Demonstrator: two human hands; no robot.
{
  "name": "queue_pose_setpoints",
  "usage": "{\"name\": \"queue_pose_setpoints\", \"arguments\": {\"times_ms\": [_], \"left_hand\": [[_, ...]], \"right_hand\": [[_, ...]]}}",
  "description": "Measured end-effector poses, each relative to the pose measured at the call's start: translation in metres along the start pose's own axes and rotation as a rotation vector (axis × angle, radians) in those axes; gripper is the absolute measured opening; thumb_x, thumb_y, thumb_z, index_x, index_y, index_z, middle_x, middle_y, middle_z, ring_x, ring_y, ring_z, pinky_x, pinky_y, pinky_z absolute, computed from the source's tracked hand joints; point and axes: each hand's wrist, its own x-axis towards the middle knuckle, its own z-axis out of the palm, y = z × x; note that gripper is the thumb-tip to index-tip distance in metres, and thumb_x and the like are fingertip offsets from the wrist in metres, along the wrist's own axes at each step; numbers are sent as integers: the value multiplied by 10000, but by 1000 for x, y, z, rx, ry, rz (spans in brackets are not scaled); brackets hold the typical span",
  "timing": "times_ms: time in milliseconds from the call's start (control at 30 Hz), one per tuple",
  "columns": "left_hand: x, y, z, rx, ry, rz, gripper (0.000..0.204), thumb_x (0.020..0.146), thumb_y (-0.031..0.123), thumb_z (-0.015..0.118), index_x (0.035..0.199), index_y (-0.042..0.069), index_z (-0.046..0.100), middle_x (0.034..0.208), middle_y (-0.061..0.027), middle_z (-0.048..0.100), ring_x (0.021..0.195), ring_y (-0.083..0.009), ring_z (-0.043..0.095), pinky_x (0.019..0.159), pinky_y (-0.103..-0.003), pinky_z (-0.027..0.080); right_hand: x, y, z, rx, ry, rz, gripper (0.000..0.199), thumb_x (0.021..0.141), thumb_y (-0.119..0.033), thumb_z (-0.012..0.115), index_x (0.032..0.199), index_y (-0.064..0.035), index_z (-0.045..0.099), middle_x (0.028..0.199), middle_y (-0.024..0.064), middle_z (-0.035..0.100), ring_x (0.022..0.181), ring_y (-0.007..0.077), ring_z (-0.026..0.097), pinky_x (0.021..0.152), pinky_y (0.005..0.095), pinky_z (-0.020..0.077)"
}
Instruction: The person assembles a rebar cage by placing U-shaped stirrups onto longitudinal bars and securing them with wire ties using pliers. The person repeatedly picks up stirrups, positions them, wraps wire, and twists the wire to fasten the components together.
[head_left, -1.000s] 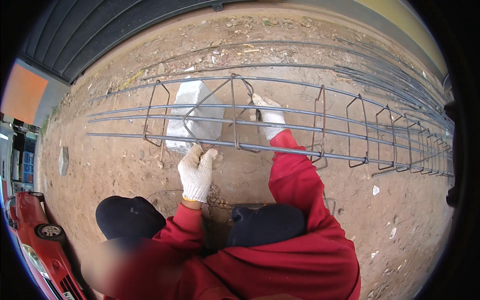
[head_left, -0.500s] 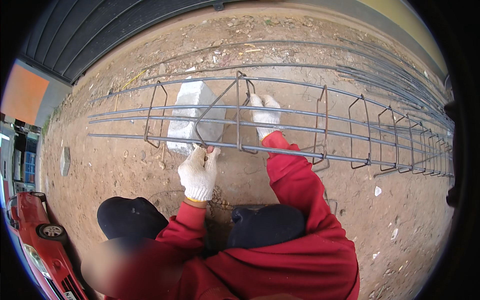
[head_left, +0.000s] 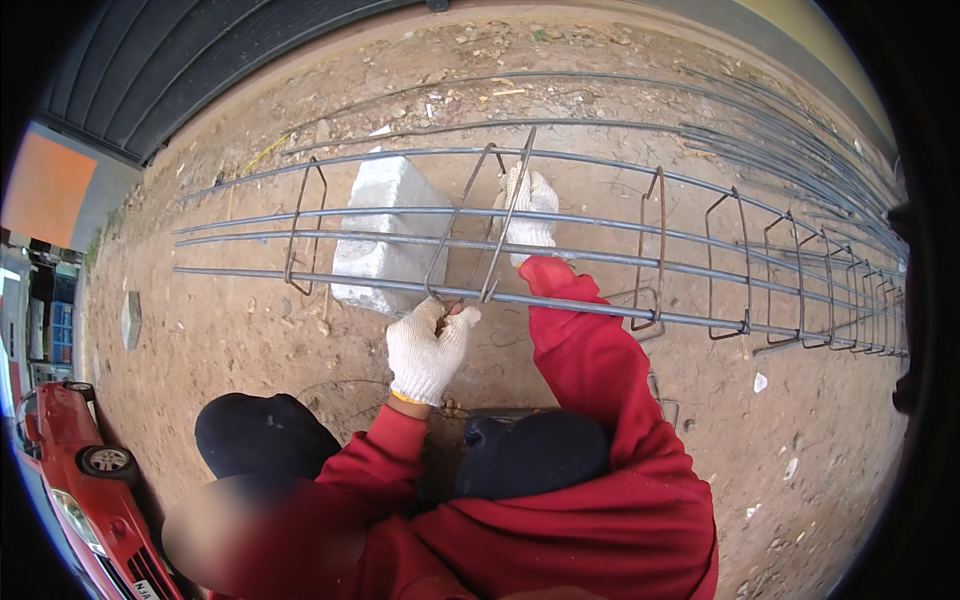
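Note:
A long rebar cage point(head_left: 600, 262) of grey bars runs from left to right in front of me. My left hand point(head_left: 430, 352), in a white knit glove, pinches the low corner of a slanted wire stirrup point(head_left: 462, 215) beneath the nearest bar. Beyond the middle bars is my gloved right hand point(head_left: 532, 212), its fingers closed at a second slanted stirrup point(head_left: 511, 205); the bars partly hide its grip. Both stirrups lean, with their upper ends farther right. Just left of them, a pale concrete block point(head_left: 385, 262) sits under the bars.
Several more stirrups point(head_left: 655, 245) hang along the cage to the right. Loose rebar point(head_left: 790, 150) lies on the dirt ground point(head_left: 240, 350) at the far right. A dark ribbed gate point(head_left: 220, 60) stands at the far left, and a red car point(head_left: 75, 460) at the left edge.
My left hand has slid right along the nearest bar with the stirrup's low corner. The second stirrup has gone from nearly upright to slanted. My right hand has shifted slightly.

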Motion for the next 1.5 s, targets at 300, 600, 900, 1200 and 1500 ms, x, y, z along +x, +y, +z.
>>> {"name": "queue_pose_setpoints", "arguments": {"times_ms": [300,600,900,1200,1500], "left_hand": [[11,6,-2,56,-228,-66,405,782,355,795,762,-25,655,661,-159,643,538,-308,603,561,-382,492],[25,-4,38,-876,-322,-603,287,939,356,647,977,71,638,701,-18,592,485,-96,534,432,-240,393],[35,-26,27,-842,-80,-696,265,876,293,712,991,59,664,655,25,517,466,-82,462,389,-239,340],[-21,-51,56,-461,-353,-544,559,731,308,819,1122,-53,649,807,-63,661,617,-116,592,560,-251,479],[-52,-51,81,36,-916,2,312,765,252,707,1035,103,660,898,-155,701,875,-352,670,789,-412,532]], "right_hand": [[-11,-6,-34,-58,-10,-45,468,1017,-403,482,772,-22,600,583,133,580,504,250,594,490,413,461],[-6,22,-50,-501,-14,-401,485,990,-396,486,780,17,632,755,245,631,748,435,611,680,513,459],[-76,48,-94,-435,-448,31,272,997,-298,547,1031,-38,621,848,141,668,683,279,689,593,376,542],[-208,-4,-295,-1264,-587,-128,233,845,-141,638,1068,-73,640,920,189,661,861,386,641,749,466,510],[-250,16,-277,-1247,-756,-570,517,759,-213,688,1254,-89,604,1222,108,588,1122,333,557,1022,499,407]]}}
